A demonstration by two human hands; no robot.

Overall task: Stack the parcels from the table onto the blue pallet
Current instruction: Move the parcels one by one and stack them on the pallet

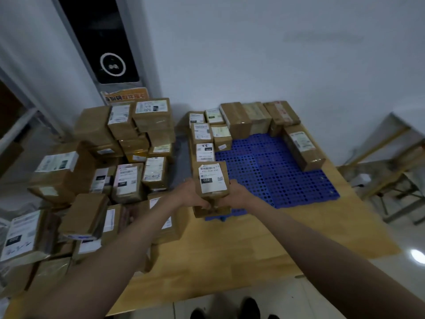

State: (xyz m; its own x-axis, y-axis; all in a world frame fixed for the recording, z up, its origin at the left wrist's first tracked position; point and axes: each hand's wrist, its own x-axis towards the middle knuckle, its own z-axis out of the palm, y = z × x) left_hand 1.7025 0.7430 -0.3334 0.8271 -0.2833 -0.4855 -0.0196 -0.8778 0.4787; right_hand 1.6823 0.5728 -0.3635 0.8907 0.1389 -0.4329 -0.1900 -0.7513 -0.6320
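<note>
Parcel [212,179] between both hands, above blue pallet [287,171]

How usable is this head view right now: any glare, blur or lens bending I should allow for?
Head view: dim, bluish light; the held parcel is sharp enough to read "032". The left-edge parcels and the frame corners smear. Wide-angle bending curves the wall panel and splays both forearms. One glare spot shines on the floor at right; the blue pallet shows none.
</note>
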